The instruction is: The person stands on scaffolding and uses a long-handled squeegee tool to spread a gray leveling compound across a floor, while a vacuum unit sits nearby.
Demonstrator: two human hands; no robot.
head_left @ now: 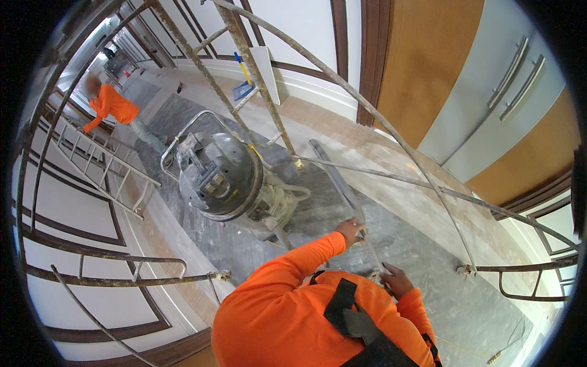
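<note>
A long, narrow grey metal bar [340, 185] slants away from me across the floor, beside the vacuum. My left hand [350, 233] is wrapped round it near its middle. Closer to my body, my right hand [396, 280] grips its near end, with the fingers partly hidden. Whether the bar is a vacuum wand or a straightedge I cannot tell. Ahead on the left stands a large, dusty drum vacuum [223, 174] with a dark top and a bent metal push handle [205, 116]. A pale hose [298, 193] loops from its side.
Rusty scaffold frames and braces [391, 147] surround me. A co-worker in orange [116, 105] leans over a ladder frame [101, 165] at the far left. A blue-headed, yellow-handled tool [243, 90] leans by a white board [266, 73]. Doors with metal handles [523, 87] stand right.
</note>
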